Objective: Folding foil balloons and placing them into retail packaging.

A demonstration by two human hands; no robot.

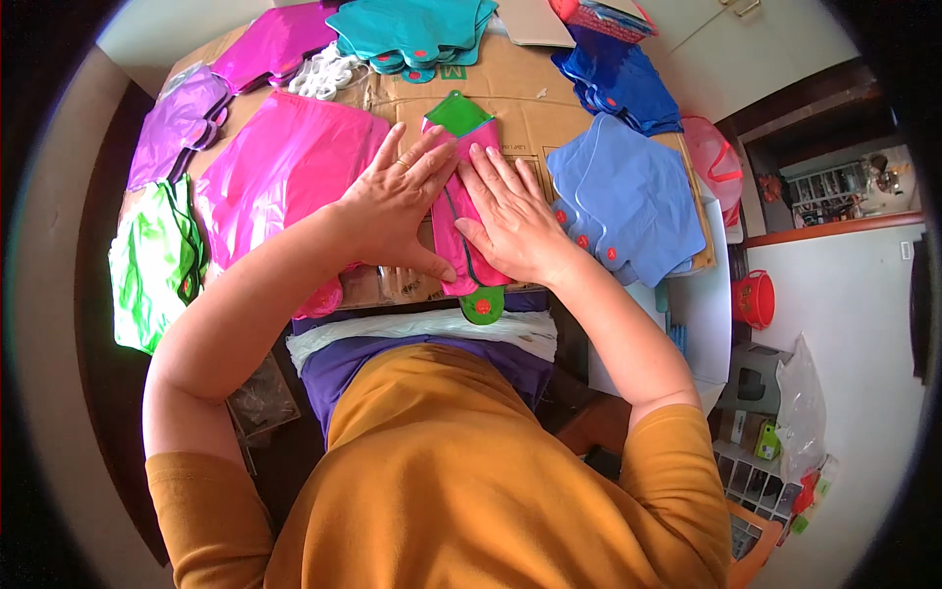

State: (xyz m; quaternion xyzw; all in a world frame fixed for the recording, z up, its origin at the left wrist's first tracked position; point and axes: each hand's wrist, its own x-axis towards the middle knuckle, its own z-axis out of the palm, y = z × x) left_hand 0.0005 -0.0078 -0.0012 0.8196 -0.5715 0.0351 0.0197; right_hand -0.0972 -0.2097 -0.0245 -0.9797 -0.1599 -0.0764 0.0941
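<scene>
While both hands press flat, fingers spread wide, left hand (392, 201) and right hand (510, 221) cover the pink-green folded piece (453, 133); red bucket (754, 297) at three o'clock, contents hidden.

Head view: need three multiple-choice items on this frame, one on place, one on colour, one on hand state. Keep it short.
1. Where does the stack of light blue fabric pieces with red snap buttons lie?
A. to the right of the hands
B. to the left of the hands
C. on the person's lap

2. What colour is the round tab with a red snap at the near end of the folded pink fabric piece?
A. yellow
B. green
C. white

3. How are the left hand and right hand placed?
A. both clenched in fists
B. one raised in the air
C. both flat, palms down on the pink piece

Answers: 1 A, the blue stack sits on the brown cardboard sheet beyond the right hand. 2 B, the tab pokes out green below the hands. 3 C, the fingers are spread and pressing down.
</scene>
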